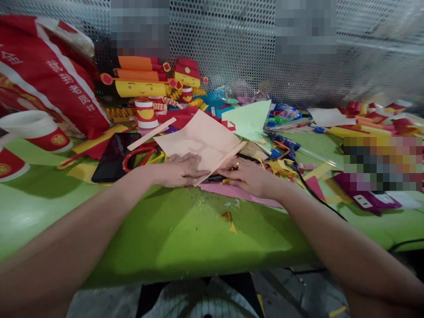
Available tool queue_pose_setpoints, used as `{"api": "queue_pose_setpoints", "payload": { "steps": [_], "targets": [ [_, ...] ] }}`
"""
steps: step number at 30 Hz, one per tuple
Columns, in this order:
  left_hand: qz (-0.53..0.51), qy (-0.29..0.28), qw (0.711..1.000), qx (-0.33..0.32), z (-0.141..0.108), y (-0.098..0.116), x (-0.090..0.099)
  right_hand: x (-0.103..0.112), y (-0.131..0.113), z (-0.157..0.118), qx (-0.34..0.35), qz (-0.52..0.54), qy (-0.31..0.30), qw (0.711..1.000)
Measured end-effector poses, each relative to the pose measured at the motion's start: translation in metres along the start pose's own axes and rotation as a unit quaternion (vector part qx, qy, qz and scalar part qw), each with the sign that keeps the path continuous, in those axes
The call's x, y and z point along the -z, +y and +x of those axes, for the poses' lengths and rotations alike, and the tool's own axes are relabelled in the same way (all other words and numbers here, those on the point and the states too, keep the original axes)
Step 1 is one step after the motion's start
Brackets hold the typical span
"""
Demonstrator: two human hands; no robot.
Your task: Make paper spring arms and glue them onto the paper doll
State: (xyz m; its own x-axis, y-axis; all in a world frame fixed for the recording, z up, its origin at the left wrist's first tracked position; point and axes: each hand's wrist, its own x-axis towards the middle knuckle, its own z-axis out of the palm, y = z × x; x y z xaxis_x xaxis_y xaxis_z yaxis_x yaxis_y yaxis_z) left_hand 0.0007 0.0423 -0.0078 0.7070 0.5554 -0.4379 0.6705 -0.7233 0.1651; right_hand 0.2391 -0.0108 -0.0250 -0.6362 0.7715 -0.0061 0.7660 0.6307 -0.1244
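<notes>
Table, smooth green top (185,247), nearest us. On it, just off the front: small pointed orange-yellow paper scrap (233,228). Next, flat pink paper sheet (243,194), partly under our right hand.

Our left hand (183,170): released, fingers spread, palm down on the pale peach four-cornered paper sheet (195,137). Our right hand (243,174), gold ring on one finger: fingers bent at the narrow strip along the sheet's near-right edge; we can't tell if that grip is pinching or only pressing. Peach sheet sits between both hands and beyond them, corner pointing toward us.

Right side, near our right forearm: purple power strip with white sockets (367,194). Left of our left hand: red-orange looped handle (139,159), just beside a flat black phone (114,157). Farther left, tilted white paper cup with red band (36,128).

Past the peach sheet we've got a pale green paper sheet (251,119), blue glue gun (285,145) to its right. Behind left: two yellow-faced paper figures with red hats (141,86), big red printed bag (56,75). Farthest: grey perforated metal panel (232,35).
</notes>
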Motion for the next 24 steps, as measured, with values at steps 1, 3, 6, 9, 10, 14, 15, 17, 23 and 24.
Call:
{"api": "queue_pose_setpoints", "payload": {
  "steps": [1, 3, 6, 9, 10, 14, 15, 17, 23, 24],
  "targets": [
    [-0.002, 0.003, 1.0, 0.0, 0.0001, 0.0, -0.0002, 0.0004, -0.0015, 0.0008, -0.004, -0.001, -0.003, 1.0],
    [-0.008, 0.009, 1.0, -0.001, 0.0003, -0.0002, -0.0004, 0.0009, -0.0033, 0.0017, -0.008, -0.002, -0.008, 1.0],
    [-0.016, 0.014, 1.0, -0.006, 0.0004, -0.0005, -0.0009, 0.0016, -0.0028, 0.0003, 0.004, 0.004, -0.01, 1.0],
    [-0.02, 0.018, 1.0, -0.008, 0.0002, -0.0012, -0.0016, 0.0018, -0.0009, -0.0022, 0.022, 0.013, 0.0, 1.0],
    [-0.019, 0.017, 1.0, -0.009, 0.0002, -0.0015, -0.0019, 0.0017, -0.0006, -0.0025, 0.024, 0.015, 0.003, 1.0],
    [-0.013, 0.014, 1.0, -0.011, 0.0006, -0.0025, -0.0028, 0.0013, -0.0024, -0.0004, 0.023, 0.017, -0.001, 1.0],
    [-0.011, 0.014, 1.0, -0.011, 0.0007, -0.0026, -0.0029, 0.0012, -0.0031, 0.0004, 0.021, 0.016, -0.003, 1.0],
    [-0.007, 0.014, 1.0, -0.009, 0.0009, -0.0023, -0.0029, 0.0009, -0.0037, 0.0013, 0.019, 0.014, -0.008, 1.0],
    [0.003, 0.006, 1.0, -0.001, 0.0004, -0.0008, -0.0015, -0.0005, -0.0024, -0.0025, 0.056, 0.019, 0.024, 0.998],
    [0.0, 0.007, 1.0, -0.001, 0.0003, -0.0011, -0.0013, -0.0002, -0.0023, -0.0035, 0.061, 0.023, 0.027, 0.997]
  ]
}}
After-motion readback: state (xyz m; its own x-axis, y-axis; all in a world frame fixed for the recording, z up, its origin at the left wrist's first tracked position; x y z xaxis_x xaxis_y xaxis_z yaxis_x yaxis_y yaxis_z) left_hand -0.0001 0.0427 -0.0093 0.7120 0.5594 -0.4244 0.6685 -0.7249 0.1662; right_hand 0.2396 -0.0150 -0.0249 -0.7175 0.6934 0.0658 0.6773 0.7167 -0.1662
